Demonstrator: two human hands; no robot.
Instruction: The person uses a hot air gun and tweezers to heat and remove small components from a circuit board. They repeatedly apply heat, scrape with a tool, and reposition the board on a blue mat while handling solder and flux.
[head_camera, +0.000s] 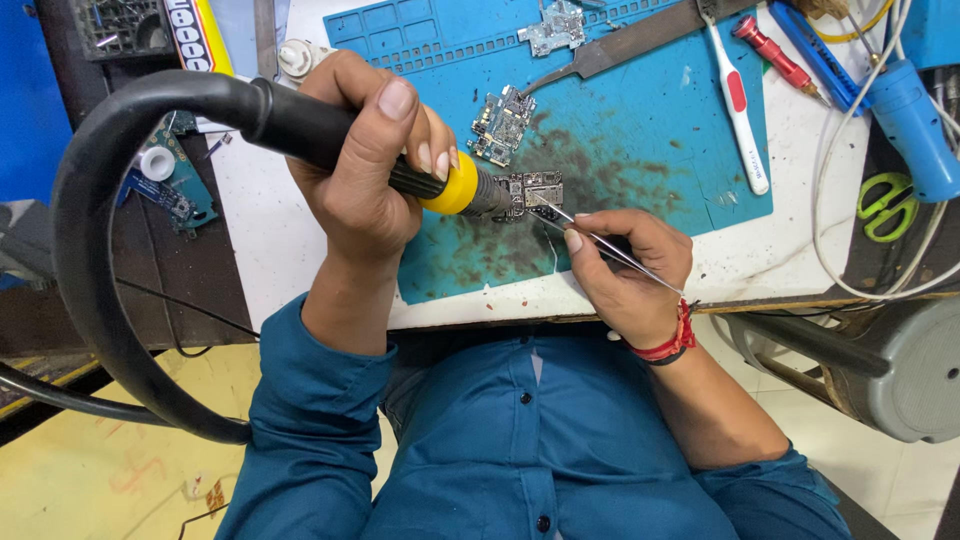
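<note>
Seen from a head camera looking down at a workbench. The left hand (365, 165), at centre left of the frame, is wrapped in a fist around the black handle of a hot-air tool (400, 160) with a yellow collar. A thick black hose (85, 250) loops from that handle round the left edge of the frame. The tool's nozzle points right, ending just at a small circuit board (538, 190) near the middle of the frame.

The right hand (625, 265), just below and right of the board, pinches slim metal tweezers (590, 238) between thumb and fingers. Their tips reach up-left onto the board; whether they grip a part there is too small to tell. A red thread band (672, 340) circles that wrist.

The board lies on a teal work mat (640, 130), soiled dark around it. Two more circuit boards (500, 122) sit on the mat above, one near the top edge. A white and red toothbrush (738, 105) lies at the mat's right side, with a red screwdriver (775, 58) and a blue cylindrical tool (912, 125) further right. Green-handled scissors (885, 205) rest at the right edge.
</note>
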